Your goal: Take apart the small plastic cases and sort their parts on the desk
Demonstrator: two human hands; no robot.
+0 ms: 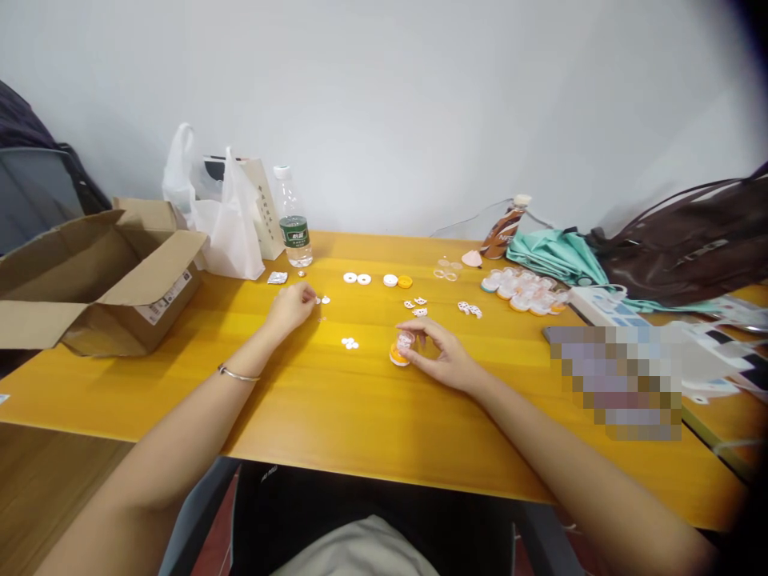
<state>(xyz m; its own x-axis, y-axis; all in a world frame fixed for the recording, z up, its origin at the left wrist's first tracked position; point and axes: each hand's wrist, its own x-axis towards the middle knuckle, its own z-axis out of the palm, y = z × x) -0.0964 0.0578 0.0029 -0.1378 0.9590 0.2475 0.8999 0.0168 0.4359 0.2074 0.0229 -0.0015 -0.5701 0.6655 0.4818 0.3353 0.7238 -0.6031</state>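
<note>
My right hand curls its thumb and fingers around a small round orange-and-white piece with a clear, patterned part on top; its base rests on the table. Farther left, my left hand reaches down with fingers pinched together beside a small white part. Whatever its fingertips hold is too small to make out. Several white discs lie between the hands. Beyond my right hand are small white cut-out pieces. White rings and an orange ring sit farther back.
An open cardboard box stands at the left, beside a white plastic bag and a water bottle. Finished-looking round cases cluster at the right, near a brown bottle, green cloth and dark bag.
</note>
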